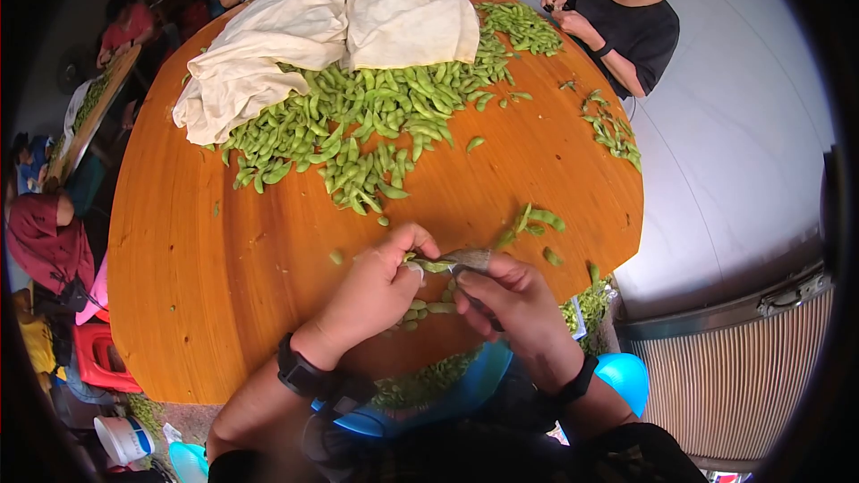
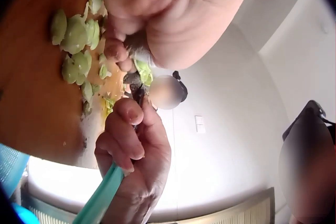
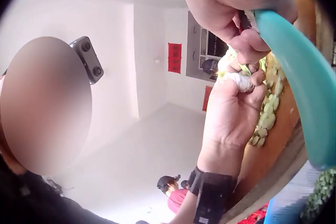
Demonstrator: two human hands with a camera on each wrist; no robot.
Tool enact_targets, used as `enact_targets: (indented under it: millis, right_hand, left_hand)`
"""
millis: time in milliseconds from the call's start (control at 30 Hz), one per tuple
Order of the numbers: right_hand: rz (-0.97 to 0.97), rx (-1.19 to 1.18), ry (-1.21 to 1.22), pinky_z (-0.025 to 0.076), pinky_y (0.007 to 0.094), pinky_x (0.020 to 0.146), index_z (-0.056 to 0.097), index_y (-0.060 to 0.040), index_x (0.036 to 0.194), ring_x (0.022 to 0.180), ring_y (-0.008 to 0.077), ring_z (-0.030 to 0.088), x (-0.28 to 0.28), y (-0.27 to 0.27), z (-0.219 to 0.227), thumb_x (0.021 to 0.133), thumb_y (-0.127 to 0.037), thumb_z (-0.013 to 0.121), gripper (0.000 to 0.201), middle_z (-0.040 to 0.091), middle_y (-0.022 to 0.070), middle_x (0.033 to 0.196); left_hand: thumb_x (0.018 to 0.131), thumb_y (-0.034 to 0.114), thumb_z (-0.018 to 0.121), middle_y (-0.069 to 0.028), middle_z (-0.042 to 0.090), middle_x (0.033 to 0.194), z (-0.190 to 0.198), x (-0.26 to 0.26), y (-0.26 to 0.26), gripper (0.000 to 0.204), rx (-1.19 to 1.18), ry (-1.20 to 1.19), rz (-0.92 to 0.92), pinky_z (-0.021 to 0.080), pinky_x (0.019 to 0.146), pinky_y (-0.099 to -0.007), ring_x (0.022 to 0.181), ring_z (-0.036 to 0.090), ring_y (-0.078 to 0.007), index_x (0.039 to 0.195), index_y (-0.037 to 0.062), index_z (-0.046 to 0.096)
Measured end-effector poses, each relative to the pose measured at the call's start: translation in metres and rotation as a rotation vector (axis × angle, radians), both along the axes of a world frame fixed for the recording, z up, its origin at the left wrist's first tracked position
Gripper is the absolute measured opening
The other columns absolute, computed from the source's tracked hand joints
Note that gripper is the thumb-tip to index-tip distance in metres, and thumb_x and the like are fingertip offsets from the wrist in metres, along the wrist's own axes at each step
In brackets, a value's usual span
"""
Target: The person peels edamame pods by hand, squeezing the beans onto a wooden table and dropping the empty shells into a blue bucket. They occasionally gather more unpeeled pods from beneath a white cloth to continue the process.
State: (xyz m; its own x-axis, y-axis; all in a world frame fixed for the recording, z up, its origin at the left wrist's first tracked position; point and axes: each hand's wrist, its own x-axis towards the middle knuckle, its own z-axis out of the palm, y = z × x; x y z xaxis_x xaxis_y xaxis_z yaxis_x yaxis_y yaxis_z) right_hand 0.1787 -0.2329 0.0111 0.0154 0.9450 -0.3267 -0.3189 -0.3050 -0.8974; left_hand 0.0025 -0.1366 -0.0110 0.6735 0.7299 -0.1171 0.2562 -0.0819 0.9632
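My left hand (image 1: 369, 293) pinches a green pod (image 1: 431, 265) above the round table; white wrapping (image 3: 240, 81) shows on one of its digits in the right wrist view. Close against it, my right hand (image 1: 530, 311) grips a tool whose curved teal handle (image 3: 294, 71) sticks out of the fist. The tool's dark metal end (image 2: 137, 88) meets the pod in the left wrist view; its exact shape is unclear. Below the hands lie loose shelled beans (image 1: 415, 311) near the table edge.
A large pod pile (image 1: 358, 116), partly under a cream cloth (image 1: 412, 18), covers the table's far side. A few pods (image 1: 541, 217) lie right of the hands. A blue basin (image 1: 483, 376) is below the near edge. A person (image 1: 631, 27) is at the far right.
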Motion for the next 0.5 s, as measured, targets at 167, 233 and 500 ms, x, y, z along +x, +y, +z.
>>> enact_targets:
  millis: [167,233,500]
  right_hand:
    - [-0.029,0.052,-0.039,0.036,0.0201,0.042,0.064,-0.0056,0.106,0.049,0.0053,0.049,0.004,-0.002,-0.002,0.098,-0.013,0.053,0.015,0.061,0.0,0.072]
    - [-0.036,0.045,-0.089,0.036,0.0201,0.042,0.063,-0.0046,0.106,0.049,0.0048,0.048,0.005,-0.004,0.001,0.099,-0.013,0.052,0.016,0.061,-0.0002,0.071]
    - [-0.076,0.114,-0.126,0.037,0.0192,0.045,0.063,-0.004,0.108,0.051,0.0036,0.047,0.006,-0.01,0.003,0.098,-0.009,0.052,0.016,0.059,-0.0009,0.072]
  left_hand:
    - [0.089,0.004,0.062,0.0031,0.054,0.099,0.009,0.001,0.0,0.028,-0.15,-0.242,-0.09,0.044,0.069,-0.0192,0.078,0.052,-0.0032,0.115,0.0054,0.051]
    - [0.088,0.004,0.065,0.0027,0.055,0.099,0.0,0.004,0.002,0.029,-0.055,-0.196,-0.055,0.045,0.071,-0.0197,0.08,0.053,-0.0039,0.114,0.0052,0.051]
    - [0.086,0.009,0.071,-0.0033,0.062,0.099,-0.007,0.011,-0.002,0.027,0.199,-0.212,0.199,0.051,0.069,-0.0223,0.086,0.059,-0.0057,0.106,0.0012,0.055]
